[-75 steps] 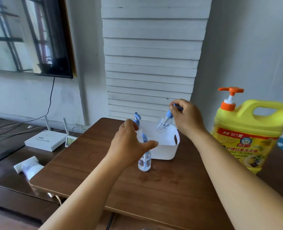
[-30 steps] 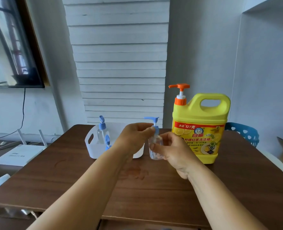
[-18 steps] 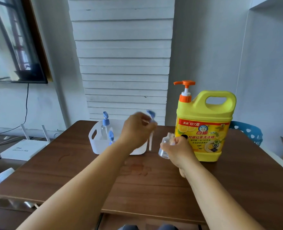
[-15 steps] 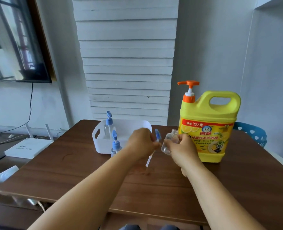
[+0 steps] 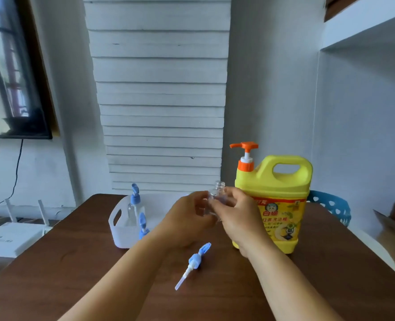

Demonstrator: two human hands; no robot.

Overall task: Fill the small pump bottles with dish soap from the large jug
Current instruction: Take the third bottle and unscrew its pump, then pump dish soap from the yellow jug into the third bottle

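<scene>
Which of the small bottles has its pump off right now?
The clear bottle held between both hands, left hand and right hand; its neck is open. Its blue pump lies on the table. The two by the white basket keep theirs.

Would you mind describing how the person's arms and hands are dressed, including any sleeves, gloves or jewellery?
Both forearms are bare all the way to the bottom edge of the picture; no sleeve or cuff shows. The left hand and the right hand wear no gloves. No watch, bracelet or ring shows on the visible sides, and no markings or bandages either.
</scene>
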